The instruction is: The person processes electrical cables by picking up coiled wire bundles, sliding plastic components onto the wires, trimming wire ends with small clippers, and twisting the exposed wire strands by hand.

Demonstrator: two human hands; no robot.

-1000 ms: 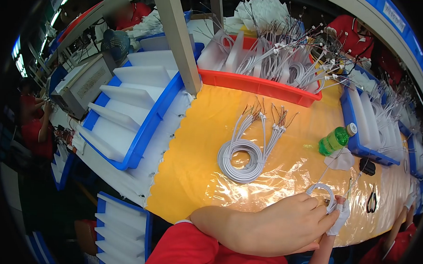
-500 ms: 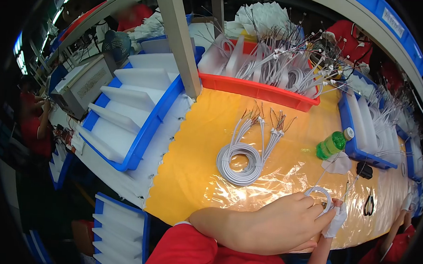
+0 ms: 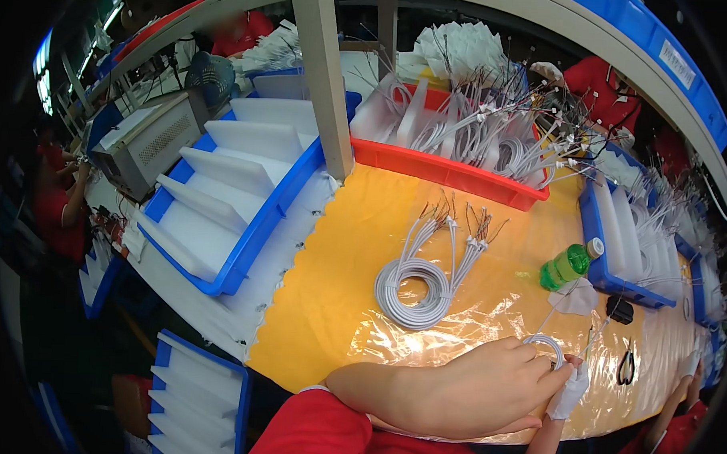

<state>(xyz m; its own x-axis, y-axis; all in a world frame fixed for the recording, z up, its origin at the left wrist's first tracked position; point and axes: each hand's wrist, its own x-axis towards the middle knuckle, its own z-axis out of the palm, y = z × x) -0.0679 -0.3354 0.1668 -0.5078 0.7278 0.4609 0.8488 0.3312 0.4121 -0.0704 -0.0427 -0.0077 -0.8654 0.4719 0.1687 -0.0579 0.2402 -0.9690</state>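
Note:
A small loop of white cable (image 3: 545, 341) is between my two hands, just above the table's near right part. My left hand (image 3: 486, 385) reaches across from the left, its fingers closed on the loop, and its back hides part of the cable. On the loop's right side, my right hand (image 3: 567, 392), in a white glove with some fingertips bare, is closed on the same cable. Left of them lies a larger coil of white cables (image 3: 389, 296), its connector ends and dark wires fanned away from me.
Beyond the hands stand a green bottle (image 3: 566, 266), a white cloth (image 3: 577, 299), a black block (image 3: 619, 309) and small black snips (image 3: 627, 367). A red bin (image 3: 449, 174) of cables and blue bins (image 3: 246, 259) with white dividers border the yellow mat. Co-workers sit around.
The camera has tilted slightly, so the bins and coil sit a little lower in view. Both hands stay on the cable loop, with only slight finger movement.

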